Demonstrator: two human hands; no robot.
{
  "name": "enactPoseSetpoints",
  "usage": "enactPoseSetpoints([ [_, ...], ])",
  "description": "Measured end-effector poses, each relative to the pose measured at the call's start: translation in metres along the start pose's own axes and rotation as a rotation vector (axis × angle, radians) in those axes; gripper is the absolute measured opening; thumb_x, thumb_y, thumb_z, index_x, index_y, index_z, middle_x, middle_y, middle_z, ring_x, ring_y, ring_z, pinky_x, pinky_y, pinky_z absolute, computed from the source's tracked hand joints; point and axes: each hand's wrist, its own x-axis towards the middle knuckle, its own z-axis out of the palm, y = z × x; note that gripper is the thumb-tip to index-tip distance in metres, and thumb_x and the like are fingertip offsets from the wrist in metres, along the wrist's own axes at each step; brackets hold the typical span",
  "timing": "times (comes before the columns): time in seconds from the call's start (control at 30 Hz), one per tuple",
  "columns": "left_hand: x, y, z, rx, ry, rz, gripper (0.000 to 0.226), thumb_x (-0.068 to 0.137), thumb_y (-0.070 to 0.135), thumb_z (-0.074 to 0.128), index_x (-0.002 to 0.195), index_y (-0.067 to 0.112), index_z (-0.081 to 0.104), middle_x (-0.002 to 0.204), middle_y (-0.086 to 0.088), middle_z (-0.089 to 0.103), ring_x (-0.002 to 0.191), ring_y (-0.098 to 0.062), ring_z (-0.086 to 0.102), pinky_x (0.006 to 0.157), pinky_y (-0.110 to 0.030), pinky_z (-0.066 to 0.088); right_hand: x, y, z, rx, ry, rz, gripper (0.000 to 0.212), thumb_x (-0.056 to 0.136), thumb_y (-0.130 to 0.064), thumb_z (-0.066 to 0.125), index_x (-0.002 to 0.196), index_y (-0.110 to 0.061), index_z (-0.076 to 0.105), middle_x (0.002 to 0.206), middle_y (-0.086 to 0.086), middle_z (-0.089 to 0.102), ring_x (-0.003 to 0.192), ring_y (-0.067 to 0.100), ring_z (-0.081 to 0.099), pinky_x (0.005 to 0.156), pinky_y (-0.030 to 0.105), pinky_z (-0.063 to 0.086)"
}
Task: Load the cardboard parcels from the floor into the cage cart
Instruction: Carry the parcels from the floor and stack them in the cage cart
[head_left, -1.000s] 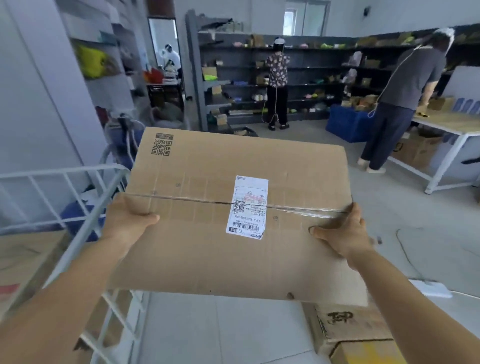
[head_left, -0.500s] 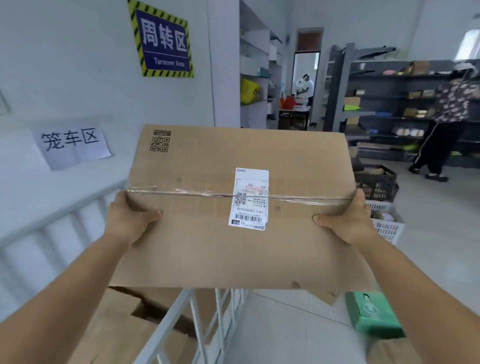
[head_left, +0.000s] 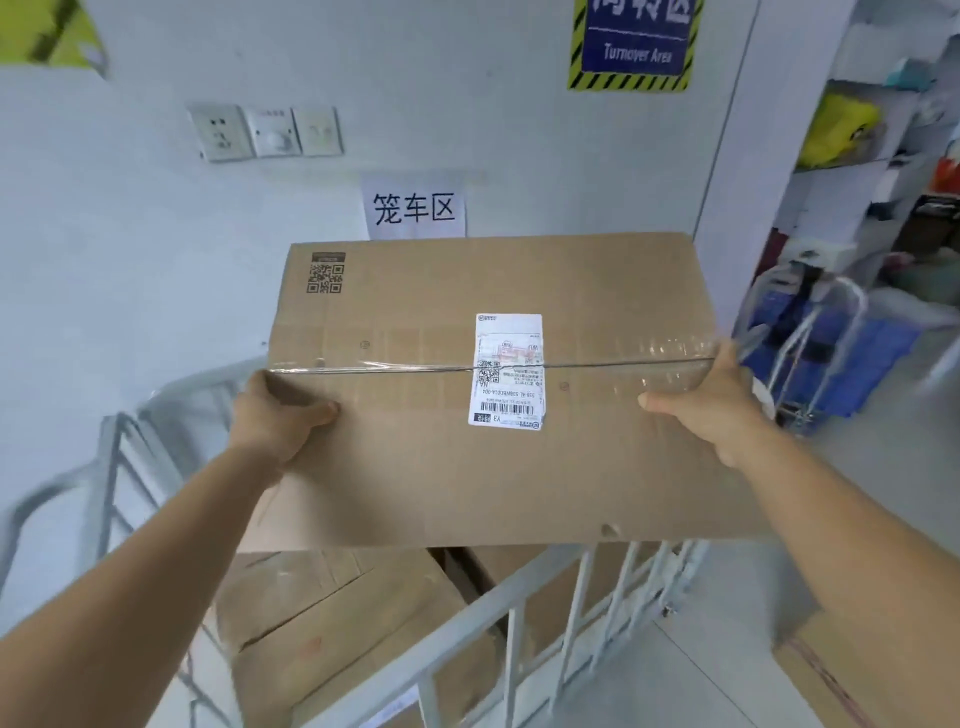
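I hold a large flat cardboard parcel level in front of me, taped along its middle seam, with a white shipping label near its centre. My left hand grips its left edge and my right hand grips its right edge. The parcel hovers above the white metal cage cart, whose near rail runs diagonally under it. Inside the cart lie other cardboard parcels, partly hidden by the one I carry.
The cart stands against a white wall with a paper sign and switches. A hand trolley and shelves stand at right. Another cardboard box sits on the floor at lower right.
My view has swung left toward the wall and the cage cart. The parcel, still held by both hands, now sits over the cart's interior; the people and dark shelves have left view.
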Motion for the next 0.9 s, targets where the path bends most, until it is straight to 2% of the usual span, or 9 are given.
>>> enactPoseSetpoints([
  [0.07, -0.001, -0.009, -0.007, -0.018, 0.053, -0.047, 0.059, 0.069, 0.013, 0.084, 0.117, 0.008, 0.049, 0.106, -0.008, 0.056, 0.094, -0.028, 0.056, 0.075, -0.036, 0.046, 0.020, -0.011, 0.021, -0.020, -0.061, -0.037, 0.118, 0.062, -0.039, 0.089, 0.151, -0.025, 0.013, 0.155, 0.013, 0.023, 0.137, 0.037, 0.032, 0.109, 0.052, 0.035],
  [0.17, -0.002, -0.029, -0.023, 0.008, 0.156, -0.110, 0.062, 0.069, 0.016, 0.084, 0.119, 0.011, 0.048, 0.110, -0.007, 0.055, 0.093, -0.027, 0.055, 0.068, -0.034, 0.046, 0.038, -0.029, 0.057, -0.037, -0.178, -0.082, 0.123, 0.069, -0.036, 0.086, 0.155, -0.025, -0.001, 0.160, 0.009, 0.011, 0.143, 0.034, 0.023, 0.111, 0.048, 0.031],
  [0.3, 0.002, -0.057, -0.045, 0.054, 0.243, -0.205, 0.061, 0.071, 0.016, 0.083, 0.120, 0.012, 0.047, 0.109, -0.008, 0.055, 0.093, -0.028, 0.054, 0.058, -0.030, 0.041, 0.051, -0.047, 0.110, -0.025, -0.317, -0.110, 0.123, 0.073, -0.028, 0.085, 0.155, -0.026, -0.007, 0.162, 0.004, 0.007, 0.145, 0.031, 0.020, 0.111, 0.046, 0.029],
  [0.43, 0.021, -0.085, -0.063, 0.096, 0.296, -0.273, 0.059, 0.068, 0.014, 0.084, 0.117, 0.010, 0.051, 0.111, -0.012, 0.060, 0.093, -0.030, 0.058, 0.070, -0.037, 0.047, 0.063, -0.058, 0.168, -0.042, -0.418, -0.109, 0.123, 0.068, -0.028, 0.088, 0.154, -0.030, -0.001, 0.162, 0.004, 0.014, 0.145, 0.030, 0.023, 0.113, 0.050, 0.031],
  [0.57, 0.050, -0.110, -0.075, 0.109, 0.305, -0.329, 0.061, 0.066, 0.015, 0.085, 0.117, 0.011, 0.052, 0.111, -0.012, 0.061, 0.097, -0.032, 0.061, 0.079, -0.044, 0.054, 0.072, -0.068, 0.217, -0.123, -0.451, -0.094, 0.122, 0.066, -0.032, 0.088, 0.153, -0.030, 0.002, 0.162, 0.004, 0.014, 0.144, 0.032, 0.025, 0.111, 0.052, 0.033],
  [0.67, 0.071, -0.129, -0.080, 0.133, 0.304, -0.376, 0.062, 0.066, 0.016, 0.086, 0.117, 0.012, 0.051, 0.110, -0.012, 0.060, 0.095, -0.033, 0.061, 0.080, -0.047, 0.055, 0.078, -0.072, 0.250, -0.147, -0.481, -0.092, 0.124, 0.066, -0.033, 0.088, 0.154, -0.028, 0.001, 0.163, 0.003, 0.011, 0.146, 0.031, 0.022, 0.113, 0.052, 0.031],
  [0.8, 0.094, -0.157, -0.081, 0.151, 0.271, -0.439, 0.061, 0.066, 0.014, 0.085, 0.117, 0.012, 0.051, 0.109, -0.012, 0.061, 0.091, -0.031, 0.062, 0.074, -0.043, 0.054, 0.085, -0.067, 0.291, -0.152, -0.545, -0.048, 0.124, 0.073, -0.026, 0.085, 0.156, -0.024, -0.007, 0.164, 0.003, 0.004, 0.148, 0.027, 0.014, 0.116, 0.049, 0.025],
  [0.9, 0.107, -0.177, -0.078, 0.177, 0.257, -0.492, 0.063, 0.065, 0.015, 0.086, 0.117, 0.011, 0.050, 0.108, -0.013, 0.061, 0.090, -0.030, 0.062, 0.074, -0.042, 0.054, 0.092, -0.061, 0.320, -0.203, -0.574, -0.017, 0.124, 0.070, -0.027, 0.087, 0.155, -0.025, -0.004, 0.163, 0.003, 0.006, 0.147, 0.030, 0.018, 0.115, 0.051, 0.026],
])
